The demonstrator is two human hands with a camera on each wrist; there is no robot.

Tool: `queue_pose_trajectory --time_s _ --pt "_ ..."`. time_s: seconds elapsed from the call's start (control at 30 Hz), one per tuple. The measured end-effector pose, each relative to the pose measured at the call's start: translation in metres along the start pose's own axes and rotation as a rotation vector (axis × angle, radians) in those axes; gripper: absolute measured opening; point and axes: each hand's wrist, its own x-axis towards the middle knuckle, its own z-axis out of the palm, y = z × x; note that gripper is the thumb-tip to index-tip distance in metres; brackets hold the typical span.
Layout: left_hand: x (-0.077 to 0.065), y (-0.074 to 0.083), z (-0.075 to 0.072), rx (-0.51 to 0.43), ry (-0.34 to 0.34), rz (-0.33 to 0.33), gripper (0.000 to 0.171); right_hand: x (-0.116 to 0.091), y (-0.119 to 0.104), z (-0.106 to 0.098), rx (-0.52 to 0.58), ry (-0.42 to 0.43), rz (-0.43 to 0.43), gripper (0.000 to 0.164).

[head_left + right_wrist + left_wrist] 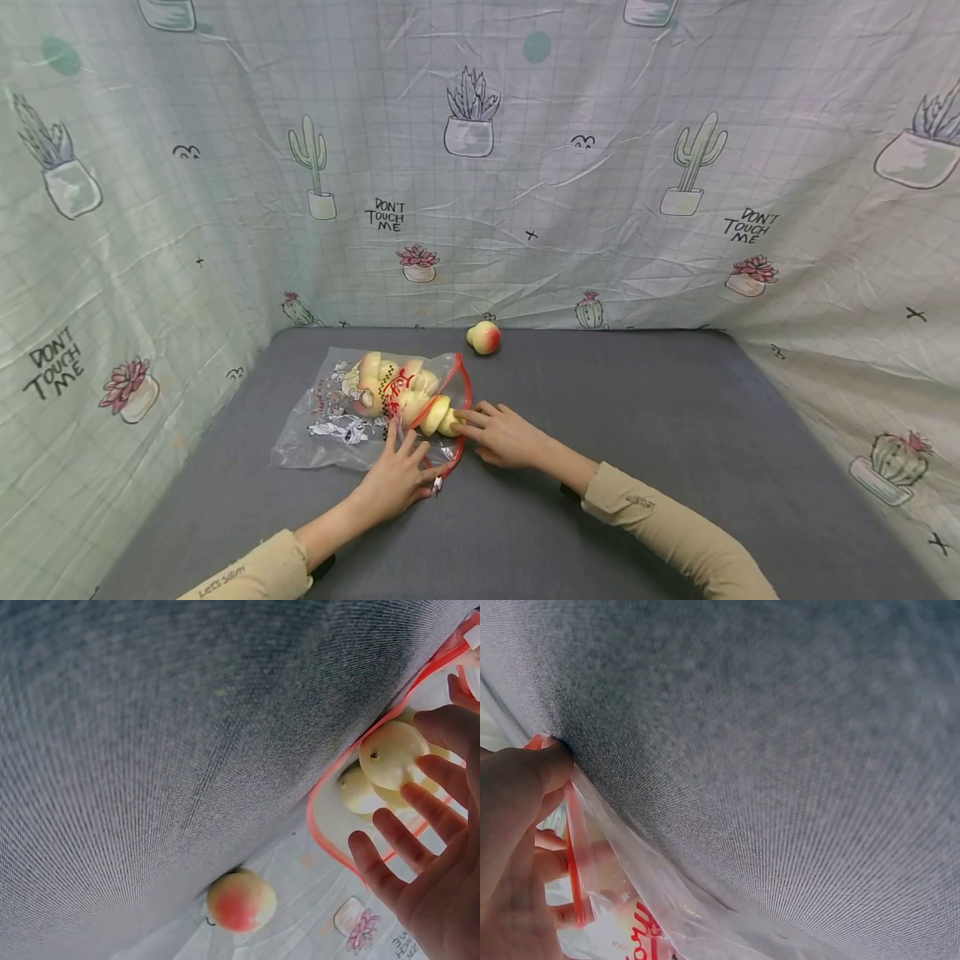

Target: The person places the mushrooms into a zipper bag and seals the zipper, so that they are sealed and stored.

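Note:
A clear zip bag (pixel 300 442) with a red-edged mouth and red print lies on the dark table, its mouth towards the right. Several pale yellow, red-blushed, mushroom-shaped pieces (pixel 411 404) are inside it. My left hand (pixel 393 479) pinches the bag's red edge near the slider, thumb on one side and fingers on the other. At the mouth sits one yellow piece (pixel 394 755), a small dark dot on its end. My right hand (pixel 506 435) reaches to it with fingers spread and fairly straight, fingertips right at its surface.
Another red-blushed piece (pixel 486 337) lies outside the bag near the table's back edge. A cloth curtain (pixel 525 250) printed with cacti and lettering surrounds the back and both sides of the grey table (pixel 637 400).

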Motion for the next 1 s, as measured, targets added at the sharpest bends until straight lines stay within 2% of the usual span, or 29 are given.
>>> queue_pose_trajectory --time_s 0.43,0.67,1.0 --pt "0.001 0.0 0.002 0.014 -0.011 0.007 0.039 0.004 0.001 0.001 0.012 0.013 -0.008 0.053" --pt "0.0 -0.001 0.002 0.041 -0.006 0.018 0.04 0.008 0.0 0.003 0.001 0.055 -0.027 0.051" --pt "0.0 -0.002 0.001 0.038 -0.016 0.019 0.044 0.017 0.0 0.006 0.012 0.05 -0.017 0.052"
